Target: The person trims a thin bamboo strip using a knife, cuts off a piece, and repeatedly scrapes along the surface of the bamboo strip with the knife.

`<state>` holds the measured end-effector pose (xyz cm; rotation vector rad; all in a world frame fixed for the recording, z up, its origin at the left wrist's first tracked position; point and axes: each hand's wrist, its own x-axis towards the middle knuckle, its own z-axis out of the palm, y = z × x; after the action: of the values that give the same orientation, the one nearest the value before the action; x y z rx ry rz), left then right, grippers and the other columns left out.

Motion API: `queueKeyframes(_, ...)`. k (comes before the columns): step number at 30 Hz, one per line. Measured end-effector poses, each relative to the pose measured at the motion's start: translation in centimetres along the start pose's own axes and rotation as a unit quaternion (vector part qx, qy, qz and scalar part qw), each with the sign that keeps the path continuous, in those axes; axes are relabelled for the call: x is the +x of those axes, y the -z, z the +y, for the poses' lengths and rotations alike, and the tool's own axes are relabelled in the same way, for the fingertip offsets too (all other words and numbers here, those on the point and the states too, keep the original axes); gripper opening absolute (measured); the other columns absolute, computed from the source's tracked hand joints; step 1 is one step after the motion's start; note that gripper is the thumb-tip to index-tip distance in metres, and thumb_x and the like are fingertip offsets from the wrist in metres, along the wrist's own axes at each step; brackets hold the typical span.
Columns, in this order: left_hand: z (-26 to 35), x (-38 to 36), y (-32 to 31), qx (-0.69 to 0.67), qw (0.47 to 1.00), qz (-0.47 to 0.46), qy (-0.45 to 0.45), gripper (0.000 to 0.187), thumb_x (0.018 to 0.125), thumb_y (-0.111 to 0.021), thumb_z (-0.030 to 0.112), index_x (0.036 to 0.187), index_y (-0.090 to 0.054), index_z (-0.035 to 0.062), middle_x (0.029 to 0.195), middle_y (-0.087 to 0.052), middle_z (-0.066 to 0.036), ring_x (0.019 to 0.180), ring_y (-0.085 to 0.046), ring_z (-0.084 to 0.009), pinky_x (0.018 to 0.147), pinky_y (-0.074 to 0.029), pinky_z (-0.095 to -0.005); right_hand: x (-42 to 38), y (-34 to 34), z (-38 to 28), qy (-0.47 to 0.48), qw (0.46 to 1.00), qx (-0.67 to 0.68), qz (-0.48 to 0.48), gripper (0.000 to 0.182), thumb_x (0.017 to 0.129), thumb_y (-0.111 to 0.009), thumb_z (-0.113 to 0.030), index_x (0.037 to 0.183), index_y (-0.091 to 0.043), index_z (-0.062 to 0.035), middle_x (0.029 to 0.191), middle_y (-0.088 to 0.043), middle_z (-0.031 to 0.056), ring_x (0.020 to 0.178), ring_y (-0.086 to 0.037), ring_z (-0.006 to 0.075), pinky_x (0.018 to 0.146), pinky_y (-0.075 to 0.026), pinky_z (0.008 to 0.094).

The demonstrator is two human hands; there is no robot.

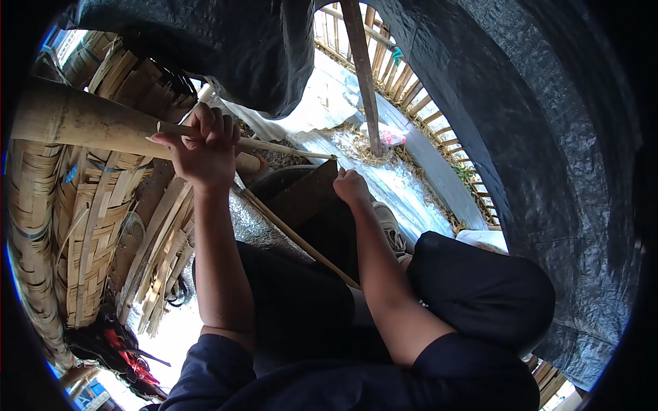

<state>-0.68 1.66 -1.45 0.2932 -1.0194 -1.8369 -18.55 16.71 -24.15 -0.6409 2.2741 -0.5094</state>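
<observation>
My left hand [205, 147] is wrapped round a thin bamboo stick [288, 148], near its thick end. The stick points right, and its thin tip lies by the upper corner of a dark, flat, wedge-shaped piece [305, 195]. My right hand [351, 186] is closed beside that corner, just below the stick's tip. What its fingers hold is hidden. A second long thin stick [295, 236] slants down between my arms towards my lap. Behind my left hand runs a thick bamboo pole [89, 123].
Woven bamboo baskets [96, 226] and split bamboo strips [161, 264] stand at the left. Black plastic sheeting [569, 171] hangs on the right and overhead. An upright wooden post [363, 75] rises ahead, before a bamboo slat fence [418, 96]. My shoe [388, 222] is below.
</observation>
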Motion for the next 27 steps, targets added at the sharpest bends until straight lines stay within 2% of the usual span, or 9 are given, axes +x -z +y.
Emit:
queueKeyframes(5,-0.7,0.5,-1.0,0.059,0.993,0.102,-0.032,0.079,0.071,-0.029,0.09,0.07,-0.035,0.0119,0.059,-0.024,0.004,0.052,-0.019,-0.0096,0.047,-0.015,-0.0258,-4.5,0.5,-7.4,0.138,0.99,-0.017,-0.001,0.042,0.097,-0.038,-0.032,0.09,-0.063,0.0027,0.095,-0.066,0.0274,0.088,-0.066,0.04,0.079,-0.053,0.0472)
queueKeyframes(8,-0.6,0.7,-0.5,0.089,0.988,0.123,-0.042,0.081,0.07,-0.018,0.092,0.07,-0.033,0.013,0.057,-0.023,0.004,0.051,-0.015,-0.009,0.046,-0.015,-0.0262,-5.4,0.5,-8.2,0.176,0.984,-0.003,0.028,0.04,0.097,-0.04,-0.03,0.089,-0.062,0.0018,0.093,-0.066,0.0267,0.086,-0.067,0.0394,0.075,-0.054,0.0464)
queueKeyframes(11,-0.7,0.7,-0.3,0.1,0.983,0.14,-0.069,0.079,0.071,-0.026,0.091,0.07,-0.036,0.0128,0.056,-0.024,0.004,0.048,-0.021,-0.0075,0.043,-0.016,-0.0243,-0.9,-4.1,-1.0,0.137,0.987,-0.009,0.08,0.041,0.098,-0.036,-0.029,0.09,-0.063,0.0018,0.083,-0.066,0.0251,0.082,-0.066,0.0405,0.075,-0.052,0.0496)
queueKeyframes(15,-1.2,1.3,-0.3,0.123,0.969,0.19,-0.101,0.075,0.075,-0.021,0.088,0.068,-0.034,0.0145,0.053,-0.024,0.004,0.044,-0.019,-0.0076,0.041,-0.013,-0.0239,-0.5,-2.6,-1.4,0.112,0.99,-0.06,0.064,0.04,0.098,-0.037,-0.029,0.089,-0.064,-0.0001,0.078,-0.066,0.0229,0.078,-0.066,0.0409,0.072,-0.053,0.0489)
queueKeyframes(17,-1.6,1.2,-0.4,0.13,0.957,0.231,-0.12,0.074,0.077,-0.019,0.087,0.066,-0.033,0.0152,0.051,-0.024,0.004,0.043,-0.018,-0.0077,0.041,-0.011,-0.024,-3.7,-0.5,-7.0,0.217,0.974,-0.07,-0.001,0.042,0.099,-0.034,-0.029,0.092,-0.065,-0.0014,0.084,-0.068,0.0216,0.083,-0.066,0.0405,0.075,-0.053,0.0467)
queueKeyframes(20,-1.4,1.2,-0.3,0.14,0.942,0.279,-0.126,0.071,0.082,-0.015,0.082,0.062,-0.029,0.0161,0.049,-0.025,0.003,0.042,-0.016,-0.0079,0.04,-0.01,-0.0249,-5.6,0.1,-9.0,0.237,0.971,-0.019,0.022,0.042,0.099,-0.035,-0.029,0.092,-0.066,-0.0014,0.086,-0.068,0.0214,0.084,-0.066,0.0404,0.076,-0.053,0.0464)
queueKeyframes(21,-1.4,1.2,-0.2,0.142,0.942,0.276,-0.126,0.071,0.082,-0.015,0.082,0.062,-0.029,0.0161,0.049,-0.025,0.003,0.042,-0.016,-0.0079,0.04,-0.01,-0.0249,-4.5,-0.6,-6.7,0.237,0.971,-0.015,0.023,0.042,0.099,-0.035,-0.029,0.092,-0.066,-0.0014,0.086,-0.068,0.0214,0.084,-0.066,0.0404,0.076,-0.053,0.0464)
queueKeyframes(23,-1.6,1.2,-0.2,0.159,0.936,0.284,-0.134,0.072,0.078,-0.016,0.086,0.065,-0.026,0.016,0.048,-0.024,0.004,0.041,-0.016,-0.0078,0.039,-0.011,-0.0252,-1.0,-2.9,-0.1,0.104,0.993,-0.041,0.045,0.04,0.098,-0.038,-0.028,0.087,-0.066,-0.0011,0.082,-0.067,0.0237,0.081,-0.066,0.0407,0.074,-0.053,0.0484)
queueKeyframes(27,-1.9,1.7,0.1,0.181,0.928,0.287,-0.153,0.07,0.081,-0.014,0.083,0.062,-0.022,0.016,0.048,-0.022,0.004,0.041,-0.015,-0.0076,0.037,-0.011,-0.0247,-2.1,-2.5,-4.0,0.092,0.987,-0.085,0.099,0.039,0.097,-0.042,-0.028,0.085,-0.067,-0.0012,0.081,-0.067,0.0232,0.08,-0.066,0.0403,0.074,-0.053,0.0491)
